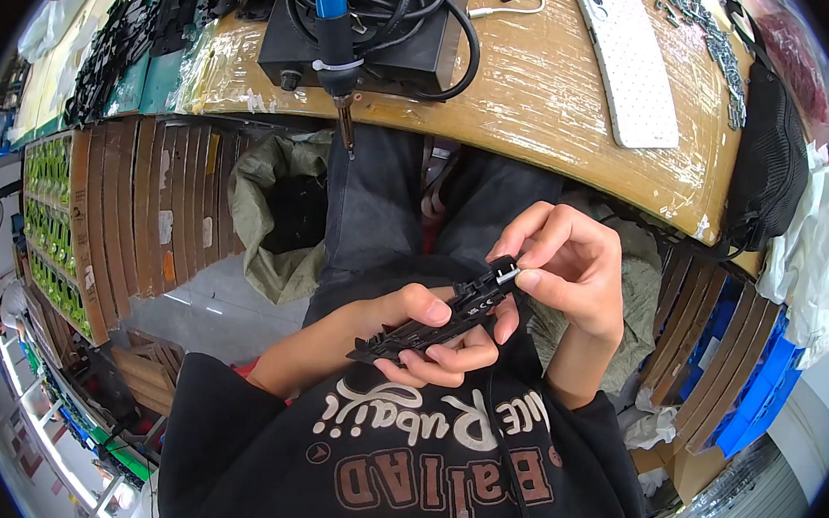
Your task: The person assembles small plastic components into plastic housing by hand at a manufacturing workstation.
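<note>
long black plastic part — ribbed, small silver tip.

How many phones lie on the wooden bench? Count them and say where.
1. A white phone lies face down on the wooden bench, right of the black soldering station. Others may be hidden outside the view.

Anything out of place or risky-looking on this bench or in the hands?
One thing: the blue-handled soldering iron lies across its black station with its tip past the table edge, pointing at the person's lap. Both hands' grip on the black plastic part looks ordinary.
</note>
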Action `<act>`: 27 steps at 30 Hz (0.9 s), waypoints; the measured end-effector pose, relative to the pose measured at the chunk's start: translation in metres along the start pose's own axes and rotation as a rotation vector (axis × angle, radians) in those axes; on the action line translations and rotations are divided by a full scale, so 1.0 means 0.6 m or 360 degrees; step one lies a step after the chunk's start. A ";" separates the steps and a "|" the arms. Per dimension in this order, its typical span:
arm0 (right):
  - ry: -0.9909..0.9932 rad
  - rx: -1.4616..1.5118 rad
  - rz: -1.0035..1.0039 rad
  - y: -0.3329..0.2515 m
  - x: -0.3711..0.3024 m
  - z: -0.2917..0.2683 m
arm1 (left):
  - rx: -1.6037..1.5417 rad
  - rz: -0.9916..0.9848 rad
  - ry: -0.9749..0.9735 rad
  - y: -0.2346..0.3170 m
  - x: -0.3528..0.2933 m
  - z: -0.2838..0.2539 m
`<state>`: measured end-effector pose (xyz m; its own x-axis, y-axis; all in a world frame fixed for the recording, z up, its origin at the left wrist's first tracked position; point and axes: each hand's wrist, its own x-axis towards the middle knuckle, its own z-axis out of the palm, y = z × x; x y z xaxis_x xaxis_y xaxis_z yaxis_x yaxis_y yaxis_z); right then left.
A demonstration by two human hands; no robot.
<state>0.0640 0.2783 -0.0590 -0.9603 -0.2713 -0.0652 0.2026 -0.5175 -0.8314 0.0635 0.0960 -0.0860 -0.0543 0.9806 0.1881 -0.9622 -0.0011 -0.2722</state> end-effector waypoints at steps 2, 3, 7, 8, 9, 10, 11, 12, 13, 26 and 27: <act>0.0018 0.0005 0.0041 -0.002 -0.001 -0.001 | 0.0029 0.0007 0.0049 0.000 -0.001 0.002; 0.0014 -0.0066 0.0047 -0.003 0.000 -0.004 | 0.0060 0.0015 0.0098 0.000 -0.002 0.003; 0.0052 -0.0305 0.0029 -0.002 0.002 -0.007 | 0.0081 0.0039 0.0182 0.006 -0.008 0.004; 0.0054 -0.0306 0.0030 -0.003 0.001 -0.008 | 0.0182 0.0040 0.0201 0.008 -0.009 0.001; 0.0032 -0.0311 0.0053 -0.003 0.001 -0.009 | 0.0284 0.0046 0.0222 0.008 -0.011 -0.001; 0.0010 -0.0315 0.0077 -0.003 0.001 -0.010 | 0.0283 0.0050 0.0222 0.007 -0.014 -0.003; 0.0006 -0.0314 0.0080 -0.003 0.001 -0.008 | 0.0276 0.0113 0.0185 0.006 -0.016 -0.005; 0.0035 -0.0256 0.0088 -0.002 0.001 -0.004 | 0.0268 0.0173 0.0144 0.005 -0.017 -0.008; 0.0061 -0.0197 0.0095 -0.001 0.002 -0.001 | 0.0267 0.0176 0.0139 0.003 -0.018 -0.013; -0.0385 -0.0530 -0.0207 0.061 0.044 0.016 | 0.0157 0.0548 -0.0017 -0.002 -0.054 -0.056; -0.0320 -0.0557 -0.0186 0.064 0.044 0.018 | 0.0138 0.0589 0.0058 -0.001 -0.062 -0.054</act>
<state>0.0485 0.2426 -0.0868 -0.9093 -0.3982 0.1207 -0.0161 -0.2564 -0.9664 0.0747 0.0657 -0.1235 -0.3941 0.9172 0.0578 -0.8985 -0.3713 -0.2341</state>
